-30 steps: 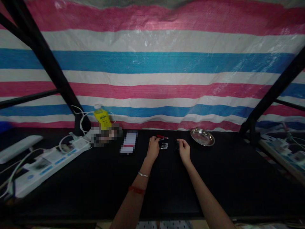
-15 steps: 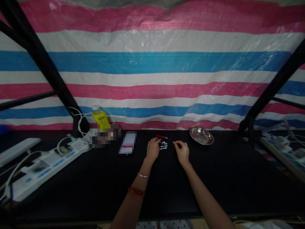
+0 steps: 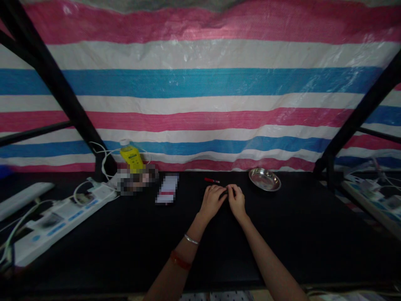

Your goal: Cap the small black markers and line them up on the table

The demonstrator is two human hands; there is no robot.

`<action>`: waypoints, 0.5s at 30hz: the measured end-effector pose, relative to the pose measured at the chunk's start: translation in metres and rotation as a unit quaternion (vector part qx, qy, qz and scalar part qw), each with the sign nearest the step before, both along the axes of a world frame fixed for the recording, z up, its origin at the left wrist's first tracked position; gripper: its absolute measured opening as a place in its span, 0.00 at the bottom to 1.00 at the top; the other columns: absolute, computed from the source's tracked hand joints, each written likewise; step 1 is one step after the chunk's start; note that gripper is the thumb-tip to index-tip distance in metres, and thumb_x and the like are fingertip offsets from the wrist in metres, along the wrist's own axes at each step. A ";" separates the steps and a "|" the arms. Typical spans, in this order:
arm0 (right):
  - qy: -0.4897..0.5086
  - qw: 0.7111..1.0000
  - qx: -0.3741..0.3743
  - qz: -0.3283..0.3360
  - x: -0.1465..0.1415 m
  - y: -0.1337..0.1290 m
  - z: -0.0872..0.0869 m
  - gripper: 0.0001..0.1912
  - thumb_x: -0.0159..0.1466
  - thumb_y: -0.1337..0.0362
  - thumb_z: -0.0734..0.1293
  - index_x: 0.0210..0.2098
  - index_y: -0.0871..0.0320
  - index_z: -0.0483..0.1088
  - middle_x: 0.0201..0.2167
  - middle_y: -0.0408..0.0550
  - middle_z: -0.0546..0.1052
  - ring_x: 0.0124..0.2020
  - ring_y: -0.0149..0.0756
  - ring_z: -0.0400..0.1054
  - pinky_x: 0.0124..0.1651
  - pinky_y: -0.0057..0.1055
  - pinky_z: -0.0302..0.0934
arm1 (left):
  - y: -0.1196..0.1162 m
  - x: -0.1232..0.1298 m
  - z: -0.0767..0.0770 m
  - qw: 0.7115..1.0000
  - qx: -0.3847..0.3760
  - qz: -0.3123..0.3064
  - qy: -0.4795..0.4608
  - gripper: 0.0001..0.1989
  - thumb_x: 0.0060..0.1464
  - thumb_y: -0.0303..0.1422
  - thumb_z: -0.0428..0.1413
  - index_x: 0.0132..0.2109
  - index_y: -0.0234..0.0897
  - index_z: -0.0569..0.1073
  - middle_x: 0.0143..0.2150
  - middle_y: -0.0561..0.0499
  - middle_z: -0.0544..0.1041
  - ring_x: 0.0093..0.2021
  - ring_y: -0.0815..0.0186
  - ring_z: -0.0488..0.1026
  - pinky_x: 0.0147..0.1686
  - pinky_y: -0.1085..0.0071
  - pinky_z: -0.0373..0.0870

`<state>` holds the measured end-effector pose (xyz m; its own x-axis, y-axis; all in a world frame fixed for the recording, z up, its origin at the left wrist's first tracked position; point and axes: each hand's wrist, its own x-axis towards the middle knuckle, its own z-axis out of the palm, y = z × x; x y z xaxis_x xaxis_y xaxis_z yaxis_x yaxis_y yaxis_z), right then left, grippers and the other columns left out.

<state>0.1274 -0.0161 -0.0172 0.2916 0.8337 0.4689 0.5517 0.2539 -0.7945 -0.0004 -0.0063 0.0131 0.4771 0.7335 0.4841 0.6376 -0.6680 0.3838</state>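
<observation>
My left hand (image 3: 213,202) lies with its fingers curled, their tips meeting those of my right hand. My right hand (image 3: 237,202) has thumb and forefinger pinched together at the same spot. Something small and dark shows between the fingertips, but I cannot make it out. Just beyond my left hand a slim red object (image 3: 212,180) with a shiny metal tip rests on the black tabletop (image 3: 225,259). The row of small silvery pieces seen earlier is hidden behind my left hand.
A round metal dish (image 3: 265,179) stands to the right of my hands. On the left lie a blurred-out phone (image 3: 168,189), a yellow bottle (image 3: 132,158) and a white power strip (image 3: 65,221) with cables. A striped sheet (image 3: 200,81) hangs behind, between black frame bars.
My left hand has moved right, over the small silvery pieces, and its fingertips now meet my right hand. My right hand has shifted slightly left.
</observation>
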 end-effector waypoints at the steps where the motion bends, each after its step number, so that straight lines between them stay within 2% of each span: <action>1: -0.003 1.000 -0.005 0.001 0.000 0.000 0.000 0.17 0.64 0.54 0.54 0.35 0.56 0.69 0.31 0.47 0.72 0.34 0.35 0.65 0.38 0.30 0.58 | 0.001 0.000 0.000 1.000 -0.002 0.008 -0.003 0.09 0.56 0.31 0.53 0.44 0.40 0.72 0.43 0.51 0.76 0.46 0.64 0.68 0.48 0.63 0.58; 4: -0.017 0.999 -0.027 -0.014 -0.001 -0.001 0.001 0.17 0.64 0.55 0.53 0.36 0.55 0.69 0.31 0.47 0.72 0.34 0.35 0.65 0.38 0.31 0.57 | 0.002 -0.001 0.000 1.000 -0.015 0.009 0.011 0.06 0.56 0.30 0.53 0.39 0.40 0.73 0.39 0.52 0.76 0.44 0.65 0.68 0.47 0.63 0.58; 10: -0.070 0.991 -0.040 -0.111 0.003 -0.001 0.002 0.17 0.63 0.59 0.53 0.38 0.58 0.70 0.35 0.50 0.73 0.39 0.40 0.61 0.41 0.33 0.55 | 0.003 -0.001 -0.004 0.999 -0.039 0.012 0.030 0.03 0.53 0.31 0.56 0.36 0.39 0.73 0.40 0.52 0.74 0.46 0.64 0.66 0.48 0.64 0.57; 15: -0.153 0.977 -0.091 -0.122 0.006 0.000 0.000 0.15 0.59 0.66 0.56 0.42 0.59 0.71 0.36 0.53 0.73 0.39 0.42 0.60 0.41 0.34 0.51 | 0.004 -0.002 -0.009 0.997 -0.059 0.024 0.041 0.03 0.52 0.30 0.57 0.35 0.40 0.74 0.42 0.51 0.73 0.47 0.63 0.66 0.48 0.63 0.58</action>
<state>0.1331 -0.0161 -0.0170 0.3610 0.8348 0.4156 0.7963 -0.0440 -0.6033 -0.0022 -0.0024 0.0037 0.4749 0.8061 0.3532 0.6999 -0.5892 0.4037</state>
